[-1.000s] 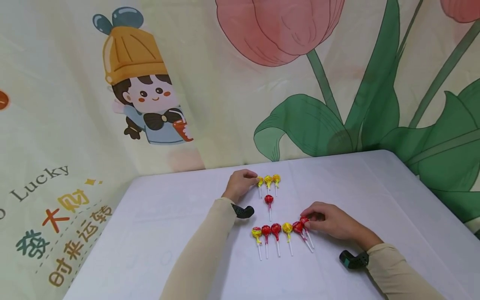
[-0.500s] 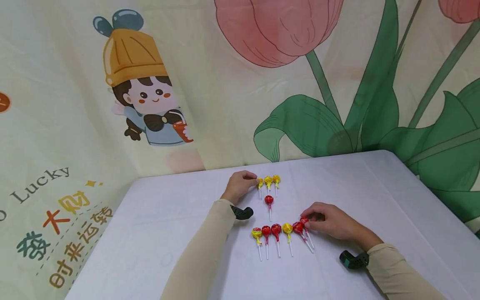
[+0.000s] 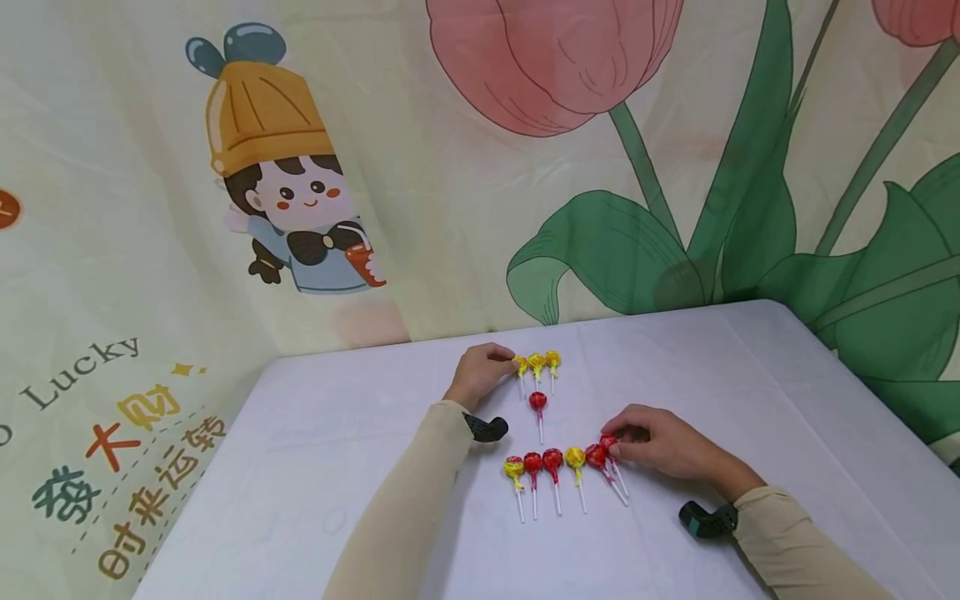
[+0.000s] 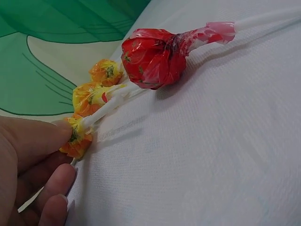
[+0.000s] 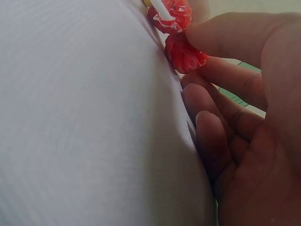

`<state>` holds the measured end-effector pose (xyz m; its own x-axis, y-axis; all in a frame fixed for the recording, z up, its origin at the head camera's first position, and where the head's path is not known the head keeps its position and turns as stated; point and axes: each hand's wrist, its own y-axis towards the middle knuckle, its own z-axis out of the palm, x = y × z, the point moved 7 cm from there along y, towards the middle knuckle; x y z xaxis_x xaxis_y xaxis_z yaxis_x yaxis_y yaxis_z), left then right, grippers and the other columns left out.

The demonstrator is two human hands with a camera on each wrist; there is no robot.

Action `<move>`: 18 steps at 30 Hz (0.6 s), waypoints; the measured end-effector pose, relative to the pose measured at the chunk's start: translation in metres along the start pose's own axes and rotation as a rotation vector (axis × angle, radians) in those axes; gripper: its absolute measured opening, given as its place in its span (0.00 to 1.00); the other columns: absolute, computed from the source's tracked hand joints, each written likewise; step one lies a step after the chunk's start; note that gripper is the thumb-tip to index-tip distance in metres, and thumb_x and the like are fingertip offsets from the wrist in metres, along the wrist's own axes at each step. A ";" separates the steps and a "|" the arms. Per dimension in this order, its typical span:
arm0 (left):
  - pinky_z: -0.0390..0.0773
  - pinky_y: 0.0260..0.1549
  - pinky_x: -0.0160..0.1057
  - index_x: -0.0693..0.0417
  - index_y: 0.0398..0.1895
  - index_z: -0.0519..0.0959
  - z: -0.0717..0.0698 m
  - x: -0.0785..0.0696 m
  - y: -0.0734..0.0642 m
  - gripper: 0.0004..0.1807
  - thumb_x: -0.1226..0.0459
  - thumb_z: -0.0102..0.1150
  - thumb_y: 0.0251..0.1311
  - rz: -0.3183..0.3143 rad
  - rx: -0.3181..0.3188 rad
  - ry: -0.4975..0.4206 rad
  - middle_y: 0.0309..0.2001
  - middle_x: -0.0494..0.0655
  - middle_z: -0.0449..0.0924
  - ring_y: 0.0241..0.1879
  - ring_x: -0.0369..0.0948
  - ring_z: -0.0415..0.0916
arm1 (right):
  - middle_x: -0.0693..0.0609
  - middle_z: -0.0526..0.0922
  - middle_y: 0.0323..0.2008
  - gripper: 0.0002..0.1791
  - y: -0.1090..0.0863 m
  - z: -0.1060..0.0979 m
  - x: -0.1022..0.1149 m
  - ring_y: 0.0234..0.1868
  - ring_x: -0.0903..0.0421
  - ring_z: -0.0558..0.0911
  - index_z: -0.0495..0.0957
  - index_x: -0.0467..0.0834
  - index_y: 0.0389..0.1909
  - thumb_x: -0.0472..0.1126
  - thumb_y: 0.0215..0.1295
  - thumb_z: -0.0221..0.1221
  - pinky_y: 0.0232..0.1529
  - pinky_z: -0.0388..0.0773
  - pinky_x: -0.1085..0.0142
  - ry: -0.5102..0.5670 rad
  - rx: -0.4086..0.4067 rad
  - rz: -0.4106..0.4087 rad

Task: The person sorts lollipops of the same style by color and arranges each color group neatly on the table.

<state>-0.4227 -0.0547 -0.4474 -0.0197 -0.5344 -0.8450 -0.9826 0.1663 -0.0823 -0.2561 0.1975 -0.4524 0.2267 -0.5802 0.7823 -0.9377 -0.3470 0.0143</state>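
Observation:
My left hand (image 3: 482, 372) pinches the leftmost yellow lollipop (image 4: 77, 140) of a short far row. Two more yellow lollipops (image 3: 536, 362) lie right beside it, sticks toward me. Below that row, a single red lollipop (image 3: 537, 402) lies on the white table; it looms large in the left wrist view. At the right end of the nearer row, my right hand (image 3: 660, 439) holds the head of a red lollipop (image 5: 186, 54) between thumb and fingers. This one sits against another red lollipop (image 3: 596, 455), their slanted sticks close together.
The rest of the nearer row holds a yellow-and-red lollipop (image 3: 513, 467), two red lollipops (image 3: 552, 460) and a yellow lollipop (image 3: 574, 457). A white cloth covers the table (image 3: 315, 467). Behind its far edge hangs a printed backdrop (image 3: 450, 208).

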 end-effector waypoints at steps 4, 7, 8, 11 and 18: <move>0.73 0.51 0.46 0.50 0.43 0.85 -0.001 0.001 0.000 0.09 0.61 0.69 0.60 0.012 -0.005 -0.008 0.44 0.44 0.83 0.47 0.46 0.75 | 0.56 0.78 0.38 0.14 0.000 0.000 0.001 0.40 0.53 0.74 0.82 0.50 0.51 0.46 0.65 0.67 0.39 0.74 0.67 -0.006 -0.001 -0.005; 0.74 0.50 0.46 0.50 0.43 0.85 -0.003 0.003 0.002 0.09 0.60 0.69 0.60 0.016 -0.013 -0.016 0.44 0.44 0.83 0.47 0.45 0.75 | 0.56 0.78 0.39 0.14 0.000 0.000 0.002 0.41 0.54 0.75 0.83 0.50 0.51 0.46 0.65 0.67 0.39 0.74 0.67 -0.010 -0.001 -0.004; 0.74 0.50 0.45 0.49 0.43 0.85 -0.004 0.004 0.002 0.10 0.60 0.69 0.60 0.012 -0.012 -0.020 0.44 0.44 0.83 0.47 0.45 0.75 | 0.56 0.78 0.39 0.14 0.000 0.000 0.002 0.41 0.54 0.75 0.82 0.50 0.51 0.46 0.65 0.67 0.40 0.74 0.67 -0.010 -0.001 -0.005; 0.74 0.49 0.45 0.48 0.44 0.85 -0.005 0.006 0.002 0.10 0.59 0.69 0.60 0.000 -0.002 -0.033 0.44 0.44 0.82 0.47 0.45 0.75 | 0.57 0.78 0.39 0.14 0.000 0.000 0.002 0.41 0.54 0.74 0.83 0.51 0.51 0.47 0.65 0.67 0.40 0.75 0.67 -0.016 -0.003 0.005; 0.76 0.44 0.42 0.49 0.47 0.84 -0.007 0.008 -0.006 0.11 0.59 0.67 0.63 -0.010 0.046 -0.090 0.45 0.45 0.82 0.44 0.44 0.77 | 0.56 0.77 0.38 0.15 -0.001 0.000 0.002 0.41 0.53 0.74 0.82 0.50 0.51 0.46 0.65 0.67 0.39 0.74 0.67 -0.013 -0.001 -0.003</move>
<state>-0.4184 -0.0655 -0.4502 0.0093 -0.4597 -0.8880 -0.9731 0.2003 -0.1139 -0.2549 0.1960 -0.4507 0.2327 -0.5889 0.7739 -0.9373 -0.3482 0.0168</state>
